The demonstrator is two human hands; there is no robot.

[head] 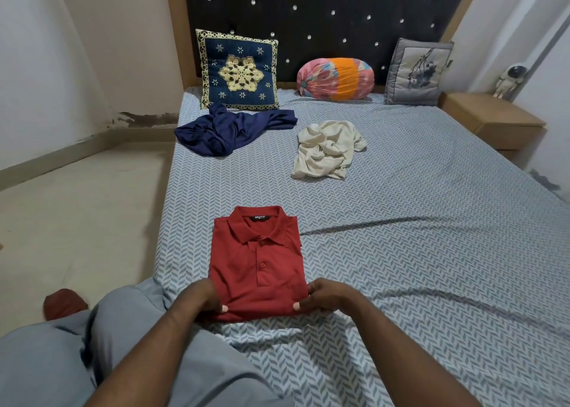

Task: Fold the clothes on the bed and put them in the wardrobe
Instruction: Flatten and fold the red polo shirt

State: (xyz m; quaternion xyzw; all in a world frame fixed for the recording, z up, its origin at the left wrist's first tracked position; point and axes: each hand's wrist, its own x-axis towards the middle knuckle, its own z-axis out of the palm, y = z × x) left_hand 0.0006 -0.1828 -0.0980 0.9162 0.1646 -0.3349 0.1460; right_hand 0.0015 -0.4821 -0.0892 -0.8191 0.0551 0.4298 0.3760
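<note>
Red polo shirt (257, 261): folded into a neat rectangle, collar and buttoned placket uppermost, laid flat on the near left part of the bed (431, 221), which is covered with a grey-and-white herringbone sheet. Left hand (200, 297): closed around the shirt's near left corner, thumb laid on top of the fabric, fingers tucked out of sight beneath. Right hand (327, 295): closed likewise around the near right corner, thumb on top. Navy garment (228, 129): crumpled and unfolded, lying at the far left of the bed, just in front of a blue embroidered cushion (239, 70). Cream garment (327, 149): crumpled and unfolded, lying near the middle of the bed, well apart from the red shirt. Multicoloured bolster (336, 78) and grey cushion (416, 72): propped against a dark studded headboard (324, 12). Wooden bedside table (490, 117): placed to the right of the bed, with a small astronaut figure (509, 80) stood upright at its back.
</note>
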